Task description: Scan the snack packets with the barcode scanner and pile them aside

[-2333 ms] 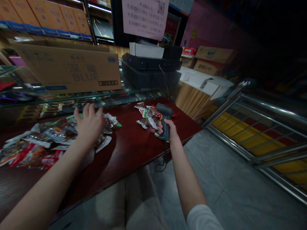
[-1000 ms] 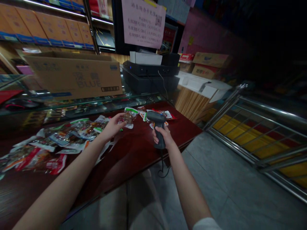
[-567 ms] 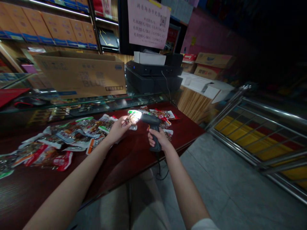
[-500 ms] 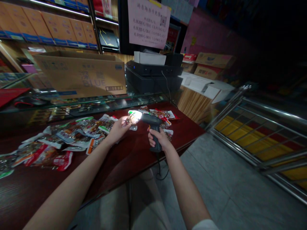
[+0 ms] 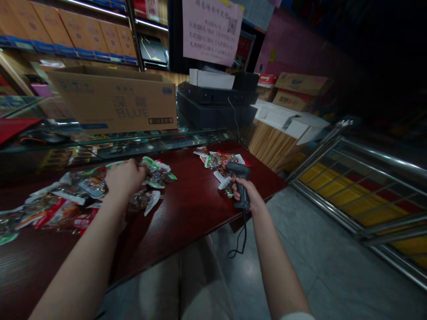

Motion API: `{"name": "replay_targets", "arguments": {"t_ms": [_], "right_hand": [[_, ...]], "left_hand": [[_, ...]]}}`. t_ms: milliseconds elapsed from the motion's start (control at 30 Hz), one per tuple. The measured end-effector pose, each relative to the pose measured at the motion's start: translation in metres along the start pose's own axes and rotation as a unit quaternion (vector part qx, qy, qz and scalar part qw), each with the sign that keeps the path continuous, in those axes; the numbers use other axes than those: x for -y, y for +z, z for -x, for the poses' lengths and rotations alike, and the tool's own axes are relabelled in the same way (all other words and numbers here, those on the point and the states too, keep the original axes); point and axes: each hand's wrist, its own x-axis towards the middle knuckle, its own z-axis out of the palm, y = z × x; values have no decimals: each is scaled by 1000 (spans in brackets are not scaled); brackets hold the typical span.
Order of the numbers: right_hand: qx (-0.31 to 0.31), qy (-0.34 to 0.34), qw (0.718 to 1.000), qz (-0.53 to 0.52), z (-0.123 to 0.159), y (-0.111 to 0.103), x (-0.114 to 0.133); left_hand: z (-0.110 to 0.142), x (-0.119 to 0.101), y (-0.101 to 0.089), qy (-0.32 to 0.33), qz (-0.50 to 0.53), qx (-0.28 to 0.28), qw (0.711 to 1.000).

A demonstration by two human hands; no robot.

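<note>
With scanner [image 5: 239,169] held in right hand [image 5: 250,191], packets [image 5: 157,172] are best lifted singly; how left hand [image 5: 124,180] grips cannot be told.

Open carton marked BLUE [image 5: 116,106] on glass counter [image 5: 187,139], left of black electronic unit [image 5: 213,95]; pink price notice [image 5: 211,33] above; orange boxes [image 5: 75,31] shelved behind; steel railing [image 5: 383,156] right.

the single view looks out from the person's head, above the near side of the red-brown table [image 5: 187,209]. it faces forward and down, near enough to show the left hand [image 5: 125,178] and right hand [image 5: 251,193] at the table, and wide enough for the cardboard box [image 5: 126,100] beyond it and the floor [image 5: 307,249] to its right.
</note>
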Motion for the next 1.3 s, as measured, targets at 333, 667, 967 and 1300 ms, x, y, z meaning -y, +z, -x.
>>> {"name": "replay_targets", "arguments": {"t_ms": [333,667,967,1300], "right_hand": [[171,24,985,13,-55,54,-8],[186,7,982,-44,-35,13,4],[221,7,975,23,-27,17,-9],[220,-10,975,28,-26,18,-13]], "left_hand": [[22,-70,46,304,94,-12,948],[5,-132,97,204,178,210,939],[4,-83,82,79,515,156,839],[4,-78,65,89,645,124,748]]}}
